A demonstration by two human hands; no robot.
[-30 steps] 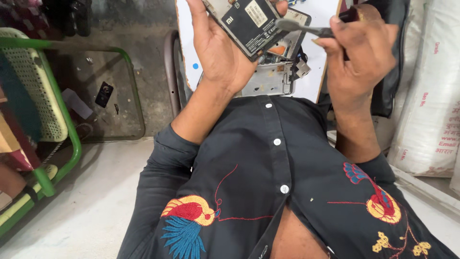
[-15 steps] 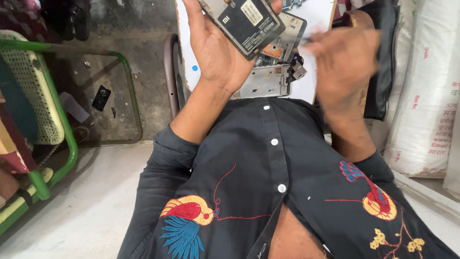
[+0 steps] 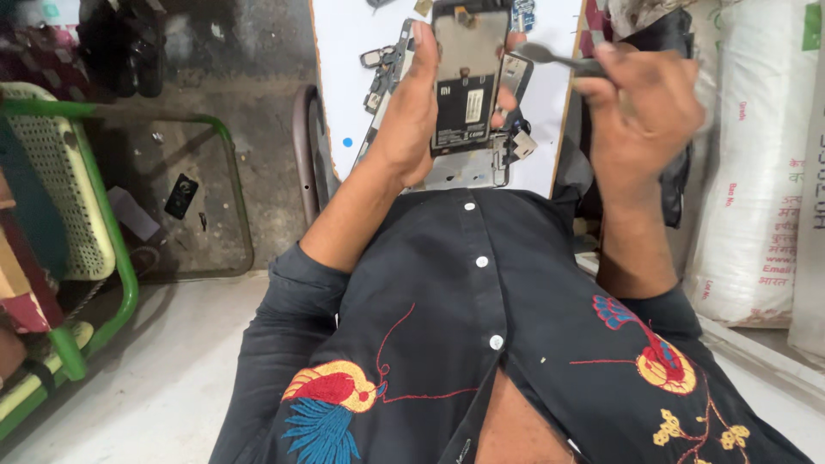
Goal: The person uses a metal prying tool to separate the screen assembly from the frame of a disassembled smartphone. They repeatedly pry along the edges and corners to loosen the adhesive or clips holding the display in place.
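While the left hand (image 3: pixel 412 129) grips an opened phone (image 3: pixel 468 82) at top centre, the right hand (image 3: pixel 644 112) pinches tweezers (image 3: pixel 559 58). Loose parts (image 3: pixel 382 69) lie on the white tabletop (image 3: pixel 344 51)

White printed sacks (image 3: pixel 756 172) at right; white label (image 3: pixel 473 106) on phone battery.

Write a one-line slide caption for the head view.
Left hand holds an opened phone upright over a white board of parts; right hand grips metal tweezers.

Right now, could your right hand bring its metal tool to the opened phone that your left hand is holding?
Probably yes: the right hand holds the metal tool with its tip beside the opened phone, gripped in the left hand, and nothing lies between them.
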